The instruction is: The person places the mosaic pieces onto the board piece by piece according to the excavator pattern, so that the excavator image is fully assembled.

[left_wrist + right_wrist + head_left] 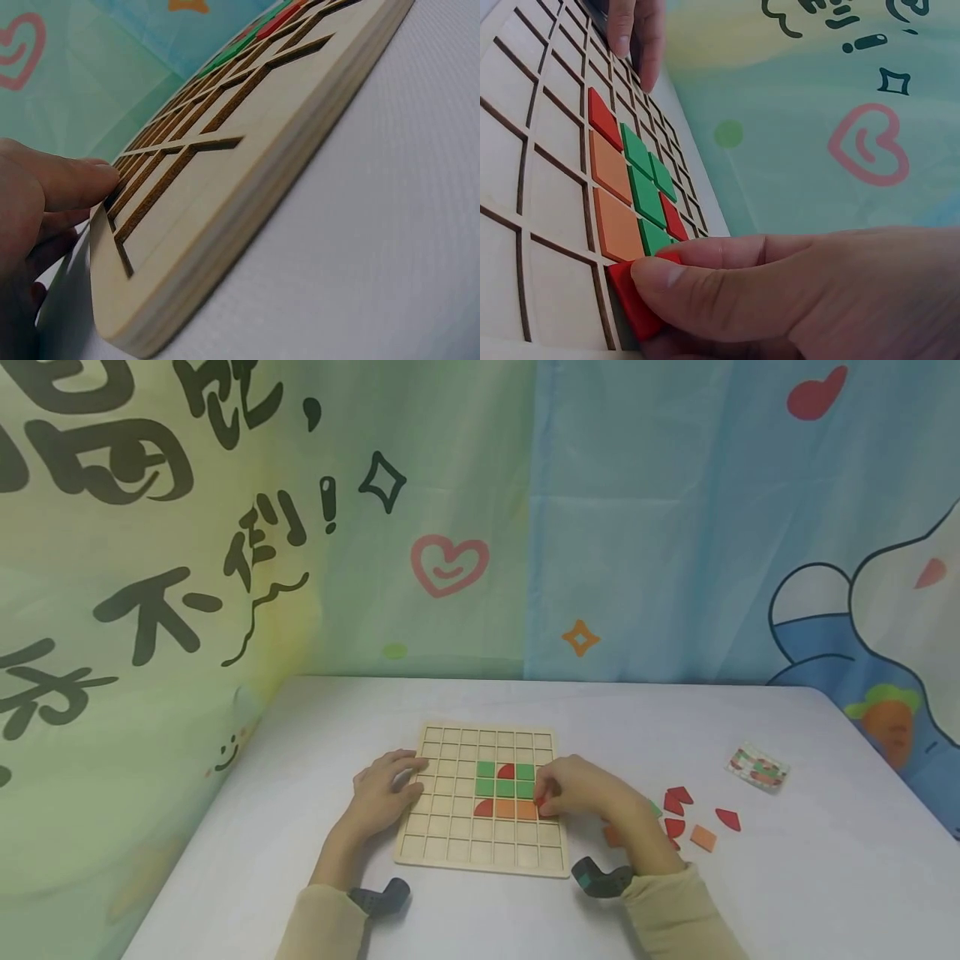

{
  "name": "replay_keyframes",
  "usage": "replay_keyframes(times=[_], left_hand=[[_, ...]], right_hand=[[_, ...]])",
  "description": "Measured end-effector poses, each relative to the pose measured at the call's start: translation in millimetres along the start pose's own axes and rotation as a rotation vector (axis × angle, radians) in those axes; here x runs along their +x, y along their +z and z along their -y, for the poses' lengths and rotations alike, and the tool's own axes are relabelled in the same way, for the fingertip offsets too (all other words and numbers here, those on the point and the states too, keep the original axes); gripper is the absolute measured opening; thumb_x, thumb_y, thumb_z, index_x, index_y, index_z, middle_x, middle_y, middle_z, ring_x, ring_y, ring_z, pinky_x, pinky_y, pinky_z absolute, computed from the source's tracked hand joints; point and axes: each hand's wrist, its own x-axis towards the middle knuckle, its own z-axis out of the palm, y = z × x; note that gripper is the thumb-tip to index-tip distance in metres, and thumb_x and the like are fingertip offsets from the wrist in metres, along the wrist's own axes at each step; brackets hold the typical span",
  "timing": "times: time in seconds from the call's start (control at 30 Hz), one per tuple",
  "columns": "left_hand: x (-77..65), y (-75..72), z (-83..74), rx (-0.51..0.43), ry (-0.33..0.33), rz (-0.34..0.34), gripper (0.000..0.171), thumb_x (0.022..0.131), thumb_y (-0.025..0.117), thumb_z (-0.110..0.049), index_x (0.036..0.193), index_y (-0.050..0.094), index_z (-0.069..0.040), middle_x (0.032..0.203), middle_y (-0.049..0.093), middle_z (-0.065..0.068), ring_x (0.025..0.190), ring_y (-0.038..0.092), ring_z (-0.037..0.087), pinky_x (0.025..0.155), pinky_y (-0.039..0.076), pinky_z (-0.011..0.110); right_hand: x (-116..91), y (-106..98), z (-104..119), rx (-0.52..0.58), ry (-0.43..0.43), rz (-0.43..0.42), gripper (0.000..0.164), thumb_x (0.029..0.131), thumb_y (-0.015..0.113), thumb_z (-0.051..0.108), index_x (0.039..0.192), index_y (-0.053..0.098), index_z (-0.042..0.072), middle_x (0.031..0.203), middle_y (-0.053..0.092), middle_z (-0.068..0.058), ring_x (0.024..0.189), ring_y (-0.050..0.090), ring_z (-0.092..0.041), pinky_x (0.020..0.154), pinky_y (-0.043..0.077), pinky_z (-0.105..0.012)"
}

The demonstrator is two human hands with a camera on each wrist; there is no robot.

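A light wooden grid board (442, 847) lies flat on the white table. My left hand (380, 793) rests at its left edge, fingertips touching the rim with the fingers fairly straight. Between thumb and fingers my right hand (757, 289) pinches a red tile (635, 304), close over a cell at the end of the orange row. On the board sit several green tiles (645, 193), a red rounded tile (506, 771) among them, and two orange tiles (515, 809). At the left end of the orange row is another red tile (483, 808).
To the right lie loose red pieces (674, 827) and an orange square (703, 837), partly hidden by the right forearm. A printed pattern card (758, 767) is farther back right. Behind the table hangs a printed curtain (622, 527).
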Motion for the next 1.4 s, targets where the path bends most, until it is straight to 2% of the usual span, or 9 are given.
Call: replay_keyframes(times=[0.3, 0.53, 0.8, 1.07, 1.23, 1.33, 1.4], left_hand=[[-0.7, -0.2, -0.7, -0.003, -0.001, -0.003, 0.035, 0.090, 0.063, -0.025, 0.124, 0.061, -0.018, 0.142, 0.048, 0.008, 0.138, 0.033, 0.032, 0.111, 0.005, 0.060], [-0.6, 0.0, -0.6, -0.002, -0.003, -0.004, 0.035, 0.090, 0.063, -0.025, 0.124, 0.061, -0.019, 0.142, 0.048, 0.008, 0.138, 0.033, 0.031, 0.111, 0.005, 0.061], [-0.3, 0.1, -1.0, 0.002, -0.005, -0.003, 0.035, 0.090, 0.063, -0.024, 0.124, 0.061, -0.018, 0.142, 0.048, 0.008, 0.138, 0.033, 0.031, 0.110, 0.006, 0.060], [-0.3, -1.3, -0.7, 0.004, -0.006, -0.007, 0.035, 0.090, 0.062, -0.025, 0.124, 0.061, -0.018, 0.142, 0.048, 0.008, 0.138, 0.033, 0.032, 0.110, 0.006, 0.060], [-0.9, -1.5, 0.2, 0.003, -0.012, -0.008, 0.035, 0.090, 0.063, -0.025, 0.124, 0.061, -0.018, 0.142, 0.048, 0.008, 0.138, 0.033, 0.031, 0.110, 0.006, 0.060], [-0.8, -1.0, 0.2, -0.001, -0.009, -0.009, 0.035, 0.090, 0.063, -0.025, 0.124, 0.061, -0.018, 0.142, 0.048, 0.008, 0.138, 0.033, 0.031, 0.110, 0.006, 0.060], [-0.4, -0.5, 0.3, -0.002, -0.004, -0.010, 0.035, 0.090, 0.063, -0.024, 0.124, 0.061, -0.019, 0.142, 0.048, 0.008, 0.138, 0.033, 0.032, 0.110, 0.006, 0.060]], right_hand=[[0, 1, 2, -0.037, 0.029, -0.044, 0.017, 0.073, 0.079, 0.008, 0.068, 0.065, 0.016, 0.061, 0.060, 0.007, 0.060, 0.051, -0.008, 0.059, 0.043, -0.024], [-2, 1, 6, -0.055, 0.060, -0.053, 0.020, 0.073, 0.080, 0.008, 0.069, 0.062, 0.016, 0.061, 0.057, 0.006, 0.060, 0.049, -0.009, 0.059, 0.041, -0.025], [-2, 4, 10, -0.173, 0.117, -0.060, 0.022, 0.074, 0.080, 0.016, 0.069, 0.059, 0.021, 0.064, 0.055, 0.007, 0.064, 0.049, -0.012, 0.058, 0.037, -0.028], [0, 7, 11, -0.229, 0.136, -0.067, 0.025, 0.073, 0.081, 0.020, 0.068, 0.057, 0.020, 0.066, 0.053, 0.006, 0.066, 0.048, -0.013, 0.058, 0.036, -0.029], [-2, 5, 9, -0.187, 0.138, -0.053, 0.024, 0.075, 0.080, 0.020, 0.069, 0.056, 0.019, 0.067, 0.053, 0.006, 0.067, 0.048, -0.013, 0.059, 0.036, -0.028], [-7, -7, -1, -0.131, 0.158, -0.050, 0.018, 0.078, 0.077, 0.020, 0.074, 0.059, 0.019, 0.071, 0.056, 0.003, 0.070, 0.050, -0.014, 0.060, 0.039, -0.028], [-15, -19, -15, -0.104, 0.194, -0.062, 0.012, 0.081, 0.074, 0.021, 0.080, 0.062, 0.019, 0.078, 0.059, 0.001, 0.073, 0.051, -0.016, 0.062, 0.042, -0.029]])
